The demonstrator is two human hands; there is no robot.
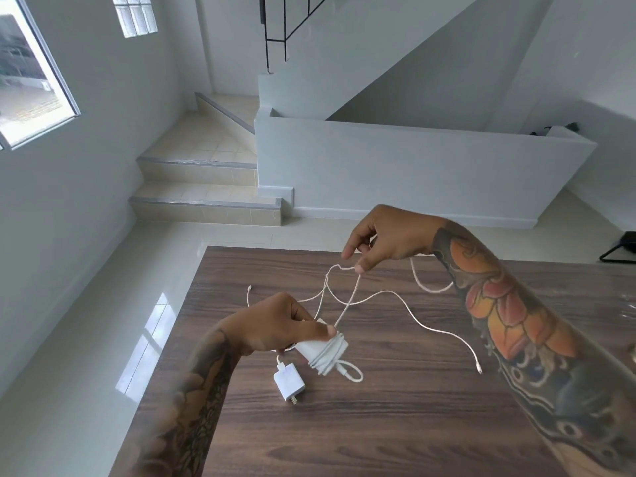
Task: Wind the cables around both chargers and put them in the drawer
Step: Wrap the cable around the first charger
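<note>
A dark wooden table [395, 407] fills the near part of the scene, its far edge running left to right just beyond the hands and its left edge slanting down toward the near left. Beyond it lie a pale glossy floor [103, 304], tiled steps [203, 180] on the far left and a low white wall [413, 166] across the far side. A black stand [619, 251] sits on the floor at the far right.

Two chargers are in view. The left hand [275, 327] is closed around a white charger [321, 351], held above the table, with several turns of white cable [344, 304] wrapped round its body. The thumb presses on the wraps. The right hand [382, 241] is raised farther back, thumb and forefinger pinched on the same cable, which runs taut down to the held charger.

The second charger [286, 378] lies flat on the table just near of the left hand, prongs pointing toward the viewer. Its loose cable [430, 327] trails over the table to the right, ending in a plug [479, 371]; another plug end [249, 288] lies near the table's left edge.

The near and right stretches of the tabletop are bare.
</note>
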